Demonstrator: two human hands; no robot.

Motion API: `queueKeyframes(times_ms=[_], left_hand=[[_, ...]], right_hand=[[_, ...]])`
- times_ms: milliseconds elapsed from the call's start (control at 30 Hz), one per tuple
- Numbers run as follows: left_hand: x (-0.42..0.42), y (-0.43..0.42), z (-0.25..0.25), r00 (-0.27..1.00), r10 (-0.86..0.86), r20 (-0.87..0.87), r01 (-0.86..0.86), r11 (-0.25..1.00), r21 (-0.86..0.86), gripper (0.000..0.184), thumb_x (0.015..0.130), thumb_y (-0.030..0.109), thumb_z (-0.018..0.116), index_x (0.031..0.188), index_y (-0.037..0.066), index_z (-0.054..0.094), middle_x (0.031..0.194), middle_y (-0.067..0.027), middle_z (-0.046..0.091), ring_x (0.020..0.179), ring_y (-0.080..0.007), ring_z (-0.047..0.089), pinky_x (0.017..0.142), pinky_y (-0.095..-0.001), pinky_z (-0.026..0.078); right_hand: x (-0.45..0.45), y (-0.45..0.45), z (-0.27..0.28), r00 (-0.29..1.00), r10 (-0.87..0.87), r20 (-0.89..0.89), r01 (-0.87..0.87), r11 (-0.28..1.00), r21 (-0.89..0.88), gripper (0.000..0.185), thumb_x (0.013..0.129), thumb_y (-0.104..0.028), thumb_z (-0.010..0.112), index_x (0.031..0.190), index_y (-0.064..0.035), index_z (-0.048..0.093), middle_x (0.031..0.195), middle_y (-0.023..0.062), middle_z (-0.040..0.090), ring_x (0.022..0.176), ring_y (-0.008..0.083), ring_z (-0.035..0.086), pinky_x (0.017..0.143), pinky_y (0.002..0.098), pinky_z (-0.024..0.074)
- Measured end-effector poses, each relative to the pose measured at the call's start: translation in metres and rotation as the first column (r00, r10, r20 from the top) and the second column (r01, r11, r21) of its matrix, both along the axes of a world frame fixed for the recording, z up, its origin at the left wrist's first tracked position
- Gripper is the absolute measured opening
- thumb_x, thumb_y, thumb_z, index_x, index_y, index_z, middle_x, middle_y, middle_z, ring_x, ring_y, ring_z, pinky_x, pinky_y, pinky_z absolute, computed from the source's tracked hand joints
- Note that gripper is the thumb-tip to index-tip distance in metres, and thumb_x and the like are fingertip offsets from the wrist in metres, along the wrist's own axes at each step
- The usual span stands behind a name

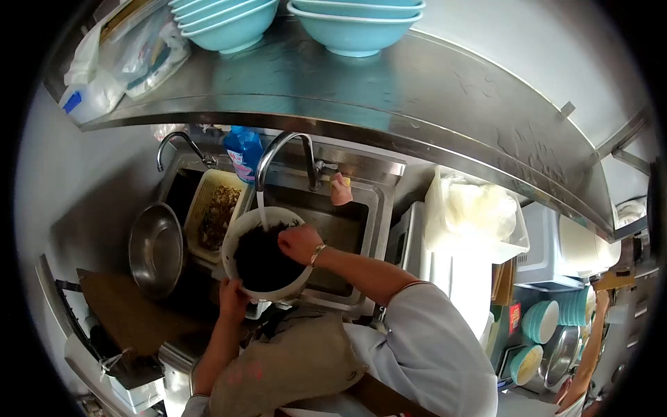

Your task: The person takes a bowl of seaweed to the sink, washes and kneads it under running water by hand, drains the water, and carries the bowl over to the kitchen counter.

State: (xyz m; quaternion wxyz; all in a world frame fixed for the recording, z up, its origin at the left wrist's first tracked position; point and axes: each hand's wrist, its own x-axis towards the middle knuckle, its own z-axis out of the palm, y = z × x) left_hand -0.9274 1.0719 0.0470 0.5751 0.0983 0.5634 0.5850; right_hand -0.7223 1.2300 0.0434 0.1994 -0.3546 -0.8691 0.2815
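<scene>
Nearest the camera, above and beyond the white basin [242, 226]: turquoise bowls [358, 31] stacked on a steel shelf [431, 83], cut off by the top edge. Holding the basin by its near left rim with the left hand [233, 299], fingers bent against the side, tips partly hidden. Reaching into the basin with the right hand [299, 243], fingers curled at dark, stringy contents [267, 267]; hard to tell how tightly closed or on what, with fingertips out of sight. Running into the basin's far side: water [262, 210] from a curved tap [262, 169]. Left of the basin, a basket [221, 178] of brown pieces [217, 215], hard to identify, then a tilted steel bowl [156, 250]. Far right of the basin, another person's arm [590, 340], cut off by the dark lens border.
</scene>
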Motion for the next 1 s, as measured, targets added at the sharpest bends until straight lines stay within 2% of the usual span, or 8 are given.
queueKeyframes(times_ms=[133,233,367,467,600,700,900,1000], left_hand=[[0.003,0.002,0.004,0.997,0.080,-0.008,-0.080,0.997,0.001,0.040,0.079,0.014,0.052,0.114,0.002,0.037,0.110,-0.0142,0.045,0.102,-0.0281,0.048,0.081,-0.0436,0.044],[0.005,0.007,0.010,0.994,0.025,-0.108,-0.040,0.990,-0.132,0.046,0.076,0.012,0.053,0.116,0.002,0.034,0.110,-0.0150,0.044,0.100,-0.0288,0.049,0.081,-0.0431,0.044],[0.002,0.006,0.008,0.998,0.008,-0.066,-0.012,0.999,-0.051,0.050,0.073,0.009,0.054,0.116,0.000,0.030,0.111,-0.0176,0.040,0.100,-0.0304,0.048,0.079,-0.0439,0.044],[0.003,0.002,0.014,0.997,-0.032,-0.068,0.031,0.999,-0.024,0.049,0.073,0.010,0.053,0.116,0.000,0.031,0.111,-0.0174,0.040,0.100,-0.0302,0.047,0.077,-0.0439,0.045],[-0.006,-0.001,0.014,0.989,-0.119,-0.089,0.118,0.993,-0.014,0.046,0.074,0.011,0.054,0.114,0.002,0.032,0.103,-0.0147,0.046,0.082,-0.0256,0.054,0.063,-0.0386,0.047],[0.001,0.000,0.021,0.995,-0.041,-0.090,0.039,0.999,-0.028,0.046,0.074,0.012,0.055,0.113,0.002,0.033,0.100,-0.0140,0.047,0.077,-0.0243,0.054,0.059,-0.0367,0.047],[-0.004,-0.009,0.016,0.989,-0.093,-0.110,0.097,0.995,0.025,0.045,0.074,0.014,0.058,0.110,0.002,0.035,0.101,-0.0136,0.047,0.078,-0.0238,0.054,0.062,-0.0369,0.047],[0.004,-0.008,0.019,0.997,-0.023,-0.068,0.028,0.997,0.073,0.044,0.074,0.015,0.058,0.109,0.002,0.036,0.100,-0.0127,0.047,0.082,-0.0237,0.054,0.065,-0.0366,0.047]], right_hand=[[-0.003,0.002,-0.008,1.000,0.027,0.015,-0.028,0.999,0.042,0.011,0.076,-0.020,0.051,0.075,-0.0116,0.058,0.070,0.0060,0.059,0.068,0.0264,0.057,0.065,0.0407,0.0429],[-0.005,0.004,-0.012,1.000,0.023,-0.003,-0.023,0.999,0.036,0.010,0.075,-0.019,0.052,0.075,-0.0115,0.058,0.070,0.0059,0.059,0.069,0.0265,0.057,0.065,0.0406,0.0427],[-0.004,0.003,-0.006,1.000,-0.003,-0.006,0.003,1.000,-0.004,0.008,0.073,-0.018,0.053,0.075,-0.0115,0.058,0.070,0.0066,0.058,0.070,0.0269,0.057,0.067,0.0403,0.0424],[-0.006,0.002,-0.009,1.000,0.013,0.016,-0.013,1.000,-0.011,0.013,0.080,-0.017,0.048,0.078,-0.0113,0.060,0.074,0.0065,0.061,0.069,0.0264,0.056,0.073,0.0416,0.0420],[-0.008,-0.001,-0.002,0.999,-0.036,-0.029,0.036,0.999,-0.016,0.008,0.073,-0.018,0.053,0.073,-0.0103,0.057,0.071,0.0073,0.059,0.071,0.0275,0.057,0.068,0.0411,0.0426],[-0.011,-0.001,-0.004,0.999,-0.040,-0.027,0.039,0.999,-0.019,0.009,0.074,-0.018,0.052,0.073,-0.0102,0.057,0.071,0.0071,0.059,0.072,0.0273,0.057,0.067,0.0410,0.0426],[-0.010,-0.009,0.001,0.998,-0.027,-0.062,0.031,0.997,0.065,0.009,0.074,-0.017,0.052,0.073,-0.0098,0.058,0.071,0.0084,0.060,0.071,0.0286,0.057,0.066,0.0418,0.0438],[-0.009,-0.007,0.009,1.000,0.002,-0.027,-0.003,0.999,-0.040,0.009,0.073,-0.017,0.053,0.075,-0.0098,0.058,0.073,0.0088,0.060,0.072,0.0286,0.058,0.068,0.0410,0.0439]])
